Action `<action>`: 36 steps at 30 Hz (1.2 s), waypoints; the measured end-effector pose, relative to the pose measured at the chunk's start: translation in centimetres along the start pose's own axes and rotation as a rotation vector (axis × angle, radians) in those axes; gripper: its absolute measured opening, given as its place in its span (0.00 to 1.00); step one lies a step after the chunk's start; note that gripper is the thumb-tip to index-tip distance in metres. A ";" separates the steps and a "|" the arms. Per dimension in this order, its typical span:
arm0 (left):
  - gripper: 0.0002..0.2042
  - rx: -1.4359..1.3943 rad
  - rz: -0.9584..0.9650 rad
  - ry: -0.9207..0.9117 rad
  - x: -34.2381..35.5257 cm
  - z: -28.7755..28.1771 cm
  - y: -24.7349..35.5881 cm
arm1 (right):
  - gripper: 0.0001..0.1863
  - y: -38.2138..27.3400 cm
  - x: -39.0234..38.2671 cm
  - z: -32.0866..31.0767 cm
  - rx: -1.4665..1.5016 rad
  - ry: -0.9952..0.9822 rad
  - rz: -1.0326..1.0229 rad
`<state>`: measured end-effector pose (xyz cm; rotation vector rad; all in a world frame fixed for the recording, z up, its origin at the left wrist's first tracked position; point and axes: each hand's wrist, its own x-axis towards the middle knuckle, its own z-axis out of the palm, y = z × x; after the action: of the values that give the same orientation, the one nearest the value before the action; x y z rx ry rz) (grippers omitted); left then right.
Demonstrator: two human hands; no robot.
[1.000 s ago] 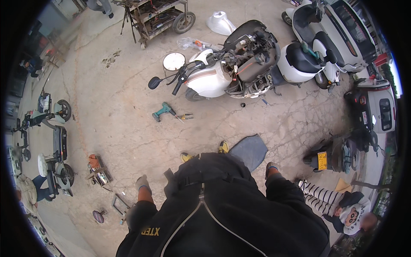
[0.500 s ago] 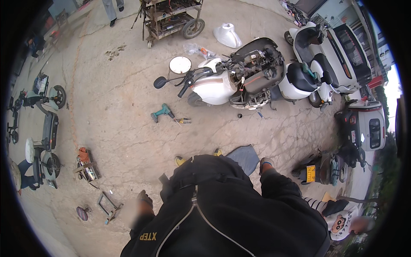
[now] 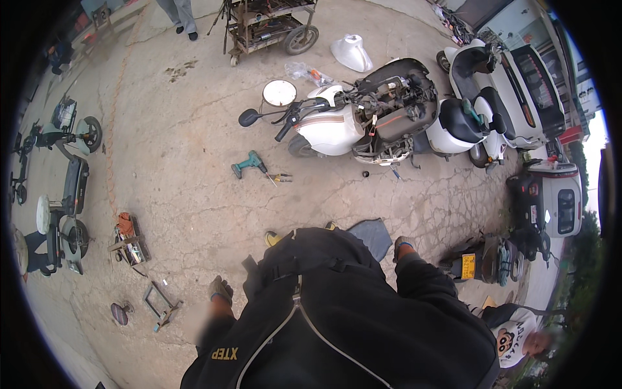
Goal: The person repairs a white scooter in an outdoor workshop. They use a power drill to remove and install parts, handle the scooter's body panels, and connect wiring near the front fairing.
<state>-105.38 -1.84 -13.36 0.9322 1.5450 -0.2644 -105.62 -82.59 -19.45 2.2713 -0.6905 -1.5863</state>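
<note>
Both my hands hang at my sides, in what look like gloves. My left hand [image 3: 221,288] is out over the bare concrete with loosely spread fingers and holds nothing I can see. The frame it is nearest to is a small metal frame [image 3: 159,308] on the ground to its left. My right hand [image 3: 402,246] appears beside the corner of a dark grey sheet [image 3: 370,238] lying on the ground; its fingers are foreshortened. Ahead lie a teal power drill [image 3: 249,164] and yellow-handled pliers [image 3: 281,177]. Beyond them stands a white scooter [image 3: 330,135] with its body opened up.
A tool cart [image 3: 269,26] and a white panel [image 3: 351,53] are at the back. More scooters [image 3: 466,123] stand at right, others [image 3: 74,185] at left. A toolbox [image 3: 133,246] and a round stool [image 3: 120,314] are lower left. A person [image 3: 515,337] is at lower right.
The ground ahead has shifted slightly in view, the drill and scooter a little to the right and up. My left hand has come slightly forward, and its fingers show more clearly.
</note>
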 end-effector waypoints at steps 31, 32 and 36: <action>0.26 0.145 -0.012 -0.086 1.5 -0.2 0.5 | 0.14 -0.2 -14.8 -6.2 -0.055 0.319 0.235; 0.22 0.123 0.029 -0.039 1.7 -0.4 0.3 | 0.15 -0.3 -14.6 -6.1 -0.056 0.288 0.230; 0.12 0.113 -0.060 0.043 2.8 -1.3 0.4 | 0.15 -0.6 -15.2 -7.0 -0.086 0.201 0.191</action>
<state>-105.84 0.38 -15.44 0.9860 1.6129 -0.3803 -103.21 -74.21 -5.12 2.1911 -0.7450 -1.2563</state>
